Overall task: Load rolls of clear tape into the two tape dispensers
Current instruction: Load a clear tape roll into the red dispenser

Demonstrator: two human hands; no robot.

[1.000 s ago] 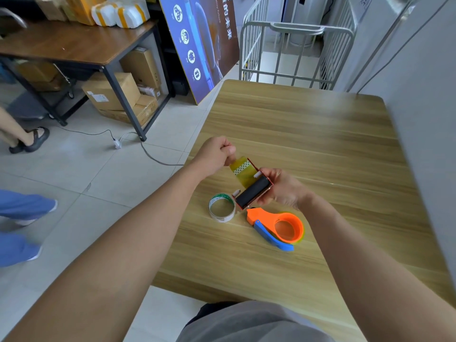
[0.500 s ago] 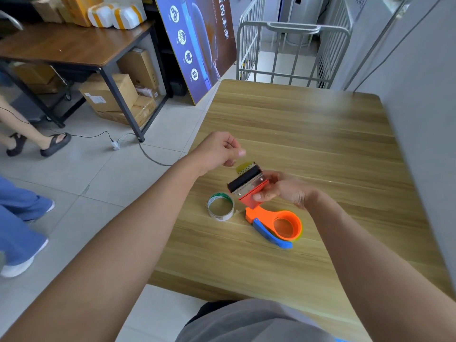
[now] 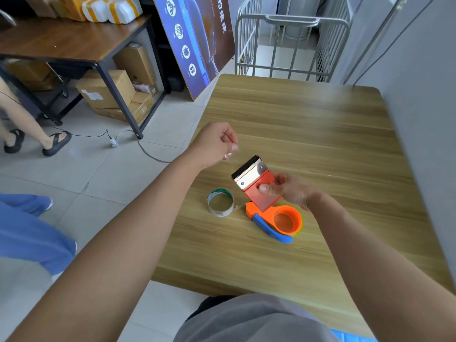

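Observation:
My right hand [image 3: 290, 191] grips a red hand-held tape dispenser [image 3: 259, 191] above the table, its serrated black-and-metal blade pointing up and left. My left hand [image 3: 217, 144] hovers up and left of the blade, apart from it, fingers pinched together; a tiny pale bit shows at the fingertips and I cannot tell what it is. A roll of clear tape [image 3: 220, 202] with a green-printed core lies flat on the table. Just right of it lies an orange dispenser with a blue handle [image 3: 283, 222], partly under the red one.
The wooden table [image 3: 308, 124] meets a grey wall on the right. A metal cage trolley [image 3: 291, 43] stands beyond its far edge. On the left floor are a cable, cardboard boxes under a dark desk [image 3: 74, 45], and two people's legs.
The red dispenser has turned so its blade faces up and left. The yellowish tape strip my left hand was pulling is no longer visible. My left hand drew slightly away to the left.

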